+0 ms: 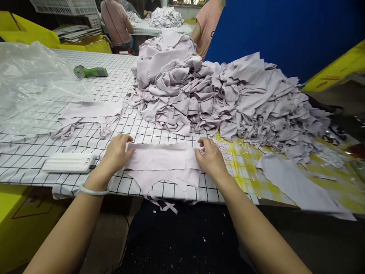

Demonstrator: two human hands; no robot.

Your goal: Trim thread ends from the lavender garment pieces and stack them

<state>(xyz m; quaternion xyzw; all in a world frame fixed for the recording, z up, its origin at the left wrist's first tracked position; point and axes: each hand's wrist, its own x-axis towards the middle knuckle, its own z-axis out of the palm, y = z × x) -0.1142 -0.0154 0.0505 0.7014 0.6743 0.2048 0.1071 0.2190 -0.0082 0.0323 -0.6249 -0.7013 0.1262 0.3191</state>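
At far left, a white tablecloth with a thin black grid carries a white, rectangular plastic block and, behind it, a flat pale-lilac cloth piece with trailing straps. The left hand comes next, loosely curved, thumb and forefinger parted at the left end of the central workpiece. This workpiece, a pale-lilac fabric panel with a straight upper band and scooped lower edge, lies flat near the table's front edge, its narrow straps hanging over. The fabric appears light, soft and limp, unlikely to break but prone to creasing; the two upper corners offer the surest hold, whereas the straps would probably twist. Behind stands a large, crumpled heap of pale-lilac cloth. The right hand mirrors the left at the panel's right end, its thumb and forefinger also apart. At far right, a loose, pale-lilac cloth length lies over a yellow-and-white checked cloth.
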